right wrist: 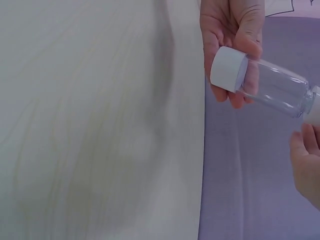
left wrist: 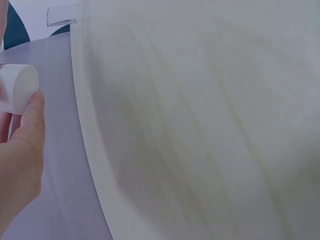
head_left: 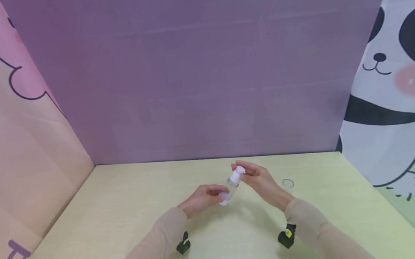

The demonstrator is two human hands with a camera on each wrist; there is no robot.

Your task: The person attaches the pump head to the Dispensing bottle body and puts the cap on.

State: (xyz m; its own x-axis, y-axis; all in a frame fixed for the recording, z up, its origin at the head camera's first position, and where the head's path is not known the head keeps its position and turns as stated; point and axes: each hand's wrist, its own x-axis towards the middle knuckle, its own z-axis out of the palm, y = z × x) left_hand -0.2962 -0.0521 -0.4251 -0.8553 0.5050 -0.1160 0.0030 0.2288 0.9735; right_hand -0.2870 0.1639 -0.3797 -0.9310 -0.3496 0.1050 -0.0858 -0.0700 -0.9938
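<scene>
A clear pump bottle [head_left: 232, 185] with a white base and a white pump top is held tilted above the table, pump end up and to the right. The left hand [head_left: 204, 199] grips it near the white base [right wrist: 228, 69], thumb and fingers on either side. At the other end, the right hand [head_left: 261, 182] holds the white pump top [head_left: 237, 174] between thumb and fingers. In the left wrist view, the left hand [left wrist: 25, 145] and the base's flat end [left wrist: 26, 90] show at the left edge. The pump top is partly cut off in the right wrist view.
A thin clear ring-shaped item [head_left: 288, 183] lies on the pale table [head_left: 134, 193], right of the right hand. Behind the table stands a purple backdrop [head_left: 202, 83]. Printed panels flank both sides, one with a panda [head_left: 393, 142]. Black devices [head_left: 287, 235] hang at the wrists.
</scene>
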